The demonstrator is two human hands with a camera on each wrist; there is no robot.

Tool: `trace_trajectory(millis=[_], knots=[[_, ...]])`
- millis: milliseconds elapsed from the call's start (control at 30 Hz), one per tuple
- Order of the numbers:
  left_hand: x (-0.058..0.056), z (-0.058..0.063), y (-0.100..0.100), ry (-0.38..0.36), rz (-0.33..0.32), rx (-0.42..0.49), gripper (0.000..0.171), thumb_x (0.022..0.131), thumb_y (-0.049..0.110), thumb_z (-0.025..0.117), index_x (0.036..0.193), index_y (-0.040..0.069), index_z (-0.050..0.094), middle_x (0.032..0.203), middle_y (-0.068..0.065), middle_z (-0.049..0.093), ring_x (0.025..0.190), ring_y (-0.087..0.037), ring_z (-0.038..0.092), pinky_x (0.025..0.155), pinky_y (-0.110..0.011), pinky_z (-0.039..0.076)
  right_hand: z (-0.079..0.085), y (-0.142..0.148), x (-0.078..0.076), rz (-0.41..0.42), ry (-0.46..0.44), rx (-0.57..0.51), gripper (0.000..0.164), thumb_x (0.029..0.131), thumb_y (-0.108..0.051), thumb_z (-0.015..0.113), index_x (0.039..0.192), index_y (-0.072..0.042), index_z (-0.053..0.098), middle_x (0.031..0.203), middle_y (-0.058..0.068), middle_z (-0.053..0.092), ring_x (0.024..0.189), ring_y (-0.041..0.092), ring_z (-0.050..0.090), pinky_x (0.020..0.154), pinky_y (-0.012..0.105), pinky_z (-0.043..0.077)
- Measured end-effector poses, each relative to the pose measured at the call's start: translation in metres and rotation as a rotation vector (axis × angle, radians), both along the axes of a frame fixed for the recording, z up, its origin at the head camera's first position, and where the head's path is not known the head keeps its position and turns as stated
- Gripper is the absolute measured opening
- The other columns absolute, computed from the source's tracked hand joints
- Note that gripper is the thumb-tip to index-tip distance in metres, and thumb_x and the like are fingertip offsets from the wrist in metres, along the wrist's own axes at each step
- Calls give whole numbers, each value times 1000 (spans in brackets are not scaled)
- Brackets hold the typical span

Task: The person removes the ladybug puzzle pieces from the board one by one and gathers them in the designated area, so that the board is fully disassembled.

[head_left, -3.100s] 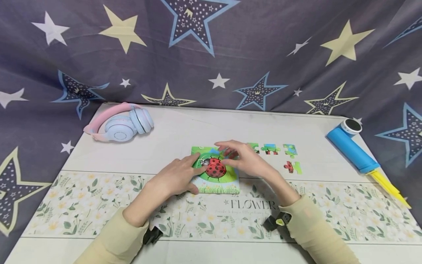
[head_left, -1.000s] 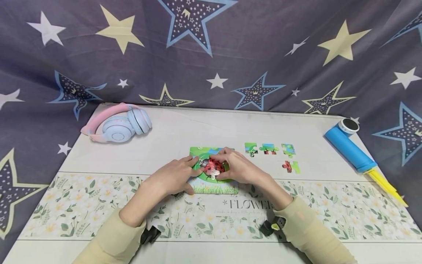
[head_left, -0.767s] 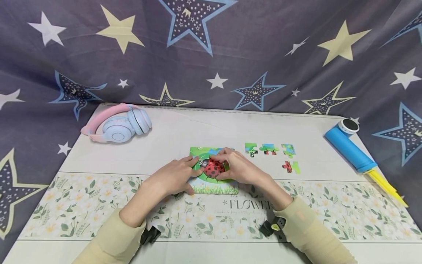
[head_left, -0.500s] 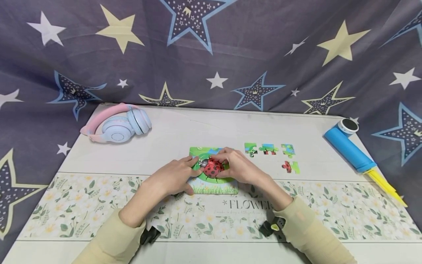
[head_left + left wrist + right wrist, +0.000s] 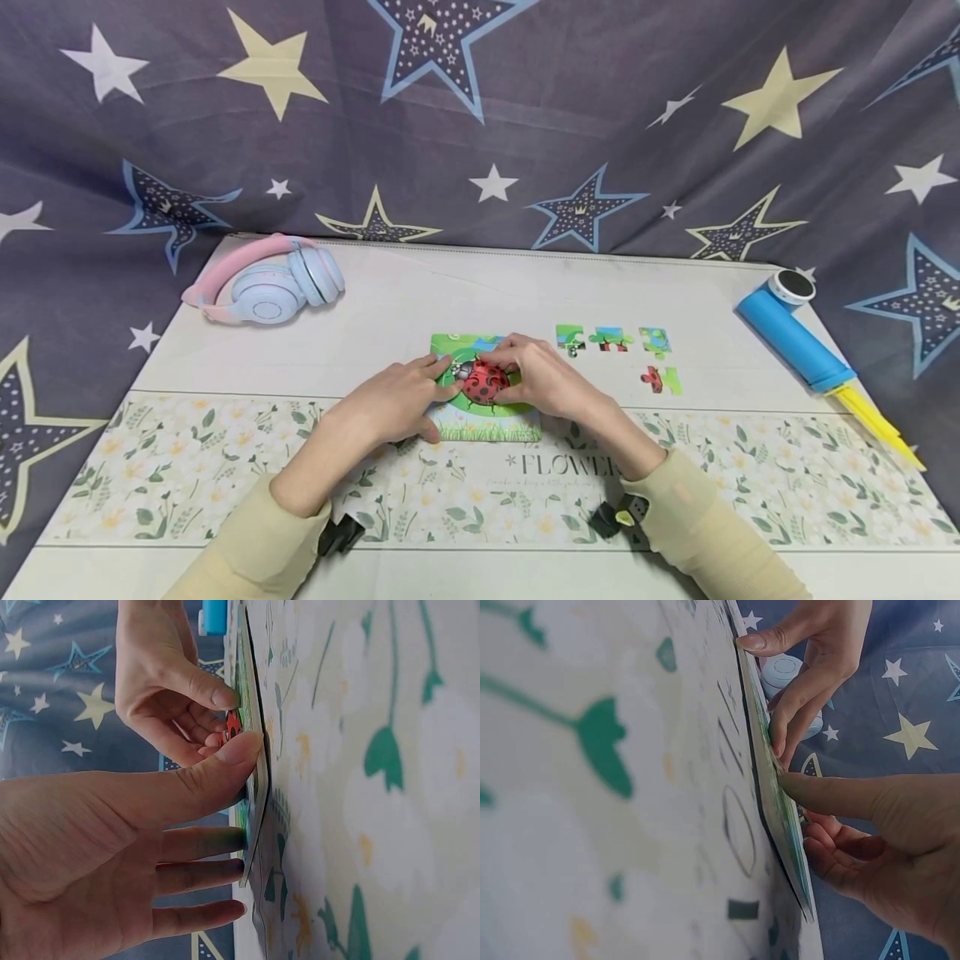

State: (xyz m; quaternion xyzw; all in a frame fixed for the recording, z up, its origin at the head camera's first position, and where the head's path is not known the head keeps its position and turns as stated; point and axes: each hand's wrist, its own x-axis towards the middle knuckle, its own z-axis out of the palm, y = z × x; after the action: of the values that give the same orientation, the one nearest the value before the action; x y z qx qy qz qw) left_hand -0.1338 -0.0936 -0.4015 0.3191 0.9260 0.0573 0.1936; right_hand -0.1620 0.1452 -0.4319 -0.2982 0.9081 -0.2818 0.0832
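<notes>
A ladybug jigsaw puzzle (image 5: 487,429) in a flat square board lies at the middle of the table. My left hand (image 5: 393,400) rests on its left side, fingers fairly straight, thumb at the near left edge. The left wrist view shows that left thumb (image 5: 240,748) pressing on the board's rim. Over the puzzle's right part, my right hand (image 5: 551,379) pinches a red ladybug puzzle piece (image 5: 487,382) between thumb and fingertips. Its outline is partly hidden by the fingers. Right of the board lie several loose pieces, among them a red and green puzzle piece (image 5: 660,380).
Pink and blue headphones (image 5: 270,283) lie at the back left. At the right edge are a blue cylinder (image 5: 795,333) with yellow strips and a round white item with a dark top (image 5: 793,287). A star-patterned curtain (image 5: 480,108) hangs behind the table.
My right hand has come down from above the puzzle's upper right to the ladybug, with thumb and fingertips on it. Over the last second both hands have stayed almost still.
</notes>
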Motion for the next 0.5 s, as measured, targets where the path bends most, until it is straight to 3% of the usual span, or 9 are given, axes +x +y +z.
trace_trajectory(millis=[500], knots=[[-1,-1,-1,6,-6,3,71,84,36,81,147,15,58,166,-22,33,154,-42,33,117,-60,41,2,1,0,-10,57,41,58,83,-13,86,137,-7,67,122,11,72,91,18,71,78,26,61]])
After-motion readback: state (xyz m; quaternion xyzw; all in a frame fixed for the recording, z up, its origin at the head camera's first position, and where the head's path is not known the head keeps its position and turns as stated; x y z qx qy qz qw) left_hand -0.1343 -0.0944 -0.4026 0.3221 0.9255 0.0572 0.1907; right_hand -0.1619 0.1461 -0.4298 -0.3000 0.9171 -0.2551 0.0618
